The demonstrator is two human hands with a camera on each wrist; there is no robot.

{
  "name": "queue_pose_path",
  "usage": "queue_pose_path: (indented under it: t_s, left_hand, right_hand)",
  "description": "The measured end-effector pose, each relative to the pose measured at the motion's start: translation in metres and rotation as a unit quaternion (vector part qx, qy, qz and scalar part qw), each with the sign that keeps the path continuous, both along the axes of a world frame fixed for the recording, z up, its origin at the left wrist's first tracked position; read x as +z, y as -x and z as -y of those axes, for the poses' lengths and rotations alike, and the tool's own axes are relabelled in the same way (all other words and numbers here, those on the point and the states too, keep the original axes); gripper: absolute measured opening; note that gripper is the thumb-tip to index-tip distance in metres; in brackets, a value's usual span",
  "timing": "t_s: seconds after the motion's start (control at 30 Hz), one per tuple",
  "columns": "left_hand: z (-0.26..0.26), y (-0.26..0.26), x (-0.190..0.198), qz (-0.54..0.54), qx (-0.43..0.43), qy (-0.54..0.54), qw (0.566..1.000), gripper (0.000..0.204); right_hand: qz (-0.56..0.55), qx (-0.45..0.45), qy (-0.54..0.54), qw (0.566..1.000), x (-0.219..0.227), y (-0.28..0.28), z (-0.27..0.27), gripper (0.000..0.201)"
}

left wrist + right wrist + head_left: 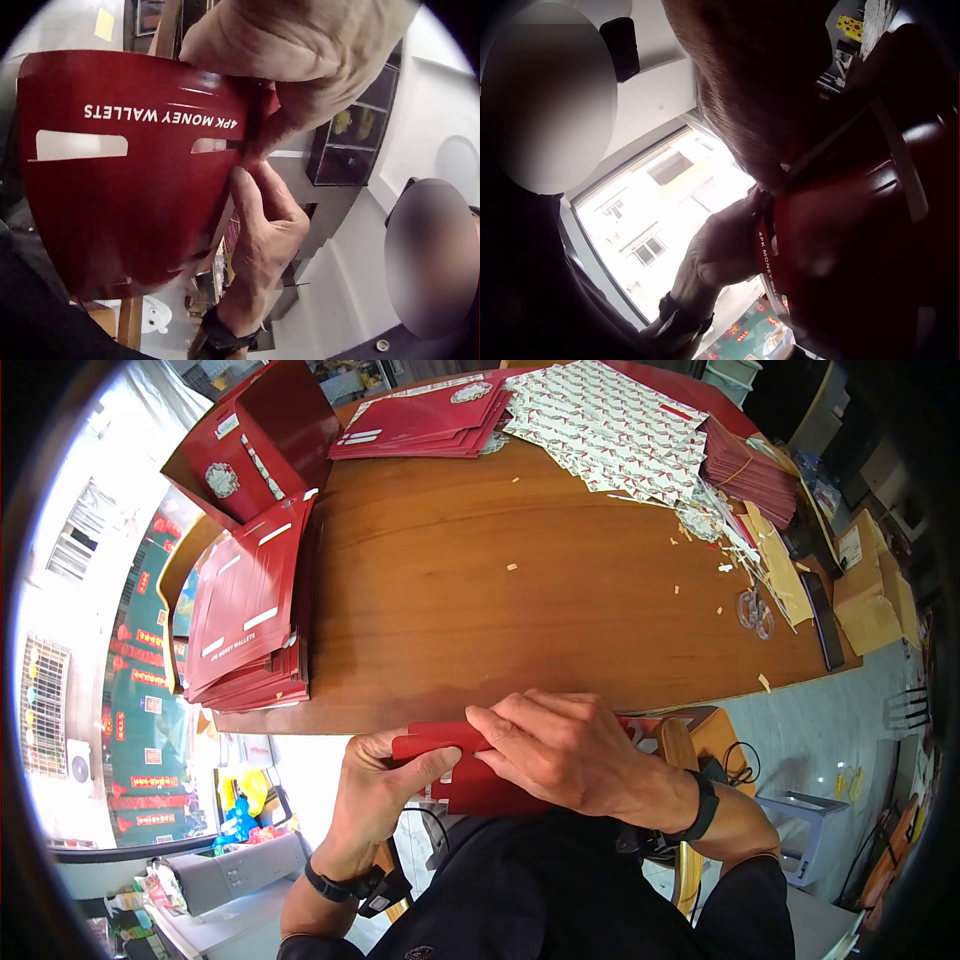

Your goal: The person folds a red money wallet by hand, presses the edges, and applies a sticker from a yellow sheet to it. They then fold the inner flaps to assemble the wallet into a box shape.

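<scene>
Dark shirt fills the bottom centre of the head view; directly above it, the red card is held just off the front edge of the table. Left hand pinches the card's left end between thumb and fingers; right hand pinches its edge close by, near the centre of the frame. Card bows visibly in the left wrist view. First risk: uneven pressure between the hands would likely set a stray crease or a tear at the slots, judged the weak points. Second: with no table beneath, a loosened pinch could let the card fall. Third: the stack at left, its edges uneven, could slide if knocked. Scraps mid-table could mark any card laid over them.
</scene>
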State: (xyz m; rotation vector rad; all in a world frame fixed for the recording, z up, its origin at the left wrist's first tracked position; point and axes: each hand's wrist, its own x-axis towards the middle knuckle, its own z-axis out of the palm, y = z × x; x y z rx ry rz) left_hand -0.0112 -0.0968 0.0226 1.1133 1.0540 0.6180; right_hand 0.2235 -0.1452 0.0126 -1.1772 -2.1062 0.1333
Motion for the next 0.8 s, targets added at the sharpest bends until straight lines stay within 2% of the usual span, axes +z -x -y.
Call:
queue_pose_path:
  t_s: [0.17, 0.2, 0.23, 0.27, 0.3, 0.37, 0.4, 0.43, 0.5, 0.53, 0.8]
  left_hand:
    - [0.001, 0.001, 0.014, -0.070, -0.029, -0.071, 0.995, 0.023]
    - [0.001, 0.001, 0.013, -0.131, -0.002, -0.234, 0.963, 0.030]
    - [0.000, 0.001, 0.012, -0.187, 0.024, -0.389, 0.902, 0.038]
    - [-0.005, 0.007, 0.012, -0.222, -0.005, -0.435, 0.873, 0.049]
    - [-0.008, 0.002, 0.018, -0.222, -0.005, -0.434, 0.873, 0.049]
    - [-0.012, -0.008, 0.033, -0.221, -0.111, -0.536, 0.807, 0.051]
    - [-0.015, -0.008, 0.031, -0.224, -0.146, -0.537, 0.800, 0.050]
    - [-0.015, -0.008, 0.029, -0.224, -0.145, -0.538, 0.800, 0.050]
    - [-0.016, -0.012, 0.027, -0.225, -0.164, -0.481, 0.831, 0.043]
    - [-0.017, -0.014, 0.028, -0.222, -0.169, -0.482, 0.831, 0.043]
    - [-0.023, -0.013, 0.042, -0.235, -0.133, -0.483, 0.833, 0.037]
  right_hand:
    - [0.012, 0.003, 0.011, 1.000, 0.002, -0.001, -0.001, 0.044]
    - [0.012, 0.003, 0.012, 1.000, 0.001, -0.002, -0.001, 0.044]
    - [0.018, 0.004, 0.003, 1.000, 0.001, -0.004, -0.002, 0.044]
    - [0.026, 0.004, -0.007, 1.000, 0.001, -0.005, -0.003, 0.044]
    - [0.025, 0.004, -0.006, 1.000, 0.002, -0.005, -0.003, 0.044]
    - [0.031, 0.010, 0.008, 0.999, 0.006, -0.005, -0.003, 0.043]
    - [0.031, 0.012, 0.007, 0.999, 0.007, -0.004, -0.003, 0.043]
    - [0.027, 0.013, 0.006, 1.000, 0.009, -0.004, -0.004, 0.044]
    - [0.024, 0.009, 0.005, 1.000, 0.011, -0.007, -0.003, 0.044]
    - [0.021, 0.008, 0.007, 1.000, 0.011, -0.008, -0.002, 0.044]
    - [0.013, -0.024, -0.011, 1.000, 0.011, -0.022, 0.002, 0.049]
